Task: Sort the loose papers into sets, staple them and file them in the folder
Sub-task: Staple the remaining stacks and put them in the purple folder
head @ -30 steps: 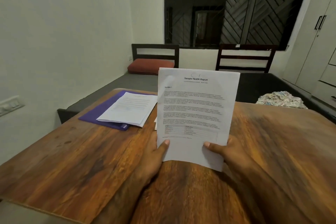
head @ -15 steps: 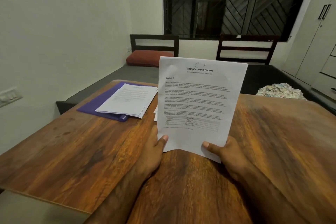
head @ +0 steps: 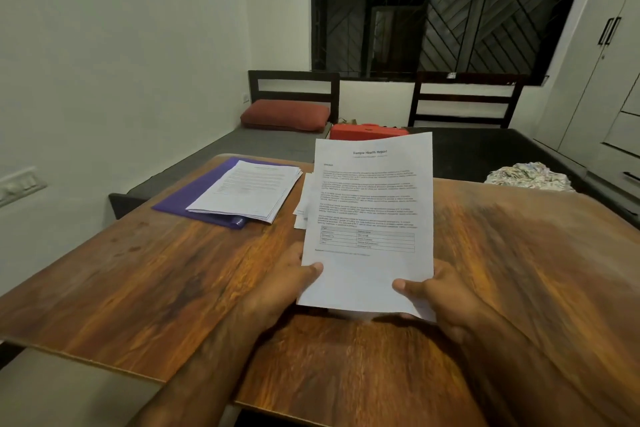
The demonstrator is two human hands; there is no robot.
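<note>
I hold a white printed sheet headed "Sample Health Report" (head: pixel 370 218) upright above the wooden table (head: pixel 138 281). My left hand (head: pixel 280 291) pinches its lower left corner with the thumb on the front. My right hand (head: pixel 440 302) pinches its lower right edge the same way. More loose papers (head: pixel 302 206) lie on the table behind the sheet, mostly hidden by it. A purple folder (head: pixel 194 199) lies at the far left of the table with a stack of printed papers (head: pixel 249 189) on top. No stapler is in view.
Beyond the table stands a dark bed with a red-brown pillow (head: pixel 285 114), an orange-red case (head: pixel 367 131) and a crumpled patterned cloth (head: pixel 530 177). White cupboards (head: pixel 609 87) line the right wall. A switch panel (head: pixel 17 184) is on the left wall.
The sheet has tilted slightly back and sits lower in view, uncovering the orange-red case behind it. Both hands keep their hold on its lower corners.
</note>
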